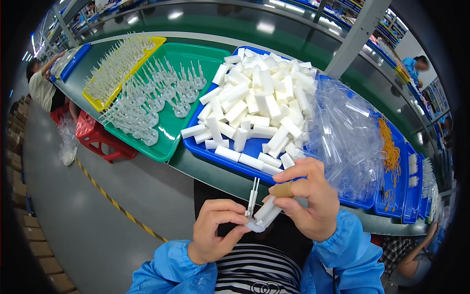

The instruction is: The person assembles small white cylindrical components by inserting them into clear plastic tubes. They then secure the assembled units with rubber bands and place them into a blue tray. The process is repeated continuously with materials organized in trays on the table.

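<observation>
My left hand (218, 229) pinches the edge of a small pale plastic base with thin upright prongs (252, 198). White foam pieces (267, 211) stand on or beside the prongs at its right side; whether they are fully seated I cannot tell. My right hand (307, 200), a tan cover on one finger, closes its fingertips around the upper end of the foam. Both hands are in front of my body, just off the near edge of the table. Beyond them a blue tray (227, 164) is heaped with white foam blocks (254, 93).
A green tray (169, 132) holds several pronged bases, and a yellow tray (98, 104) more pronged parts. To the right lie clear plastic sleeves (345, 142), then orange rubber bands (390, 147) in a blue tray. A red stool (100, 137) stands left. Other people sit along the line.
</observation>
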The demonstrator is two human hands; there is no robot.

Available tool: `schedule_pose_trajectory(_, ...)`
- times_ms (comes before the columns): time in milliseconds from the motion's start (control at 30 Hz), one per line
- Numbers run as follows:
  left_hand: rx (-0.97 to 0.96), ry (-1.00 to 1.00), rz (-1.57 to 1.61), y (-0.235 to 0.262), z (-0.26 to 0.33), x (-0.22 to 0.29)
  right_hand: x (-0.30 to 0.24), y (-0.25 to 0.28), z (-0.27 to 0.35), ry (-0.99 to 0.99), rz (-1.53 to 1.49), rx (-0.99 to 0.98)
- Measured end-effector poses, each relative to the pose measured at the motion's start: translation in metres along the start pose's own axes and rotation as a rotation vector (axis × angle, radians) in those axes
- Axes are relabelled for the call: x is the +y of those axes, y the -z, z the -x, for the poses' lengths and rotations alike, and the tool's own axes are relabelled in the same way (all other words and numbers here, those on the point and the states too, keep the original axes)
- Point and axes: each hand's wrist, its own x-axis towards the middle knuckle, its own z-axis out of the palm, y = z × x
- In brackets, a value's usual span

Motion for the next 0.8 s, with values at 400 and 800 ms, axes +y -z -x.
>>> schedule_pose_trajectory(400, 0.079, -0.08, 0.121, -0.004, -0.001, -0.004, -0.011, -0.016, 0.004, 0.074, -0.031, 0.034)
schedule_pose_trajectory(800, 0.134, -0.227, -0.243, 0.017, -0.007, -0.017, 0.005, -0.015, -0.028, -0.037, 0.3, -0.009)
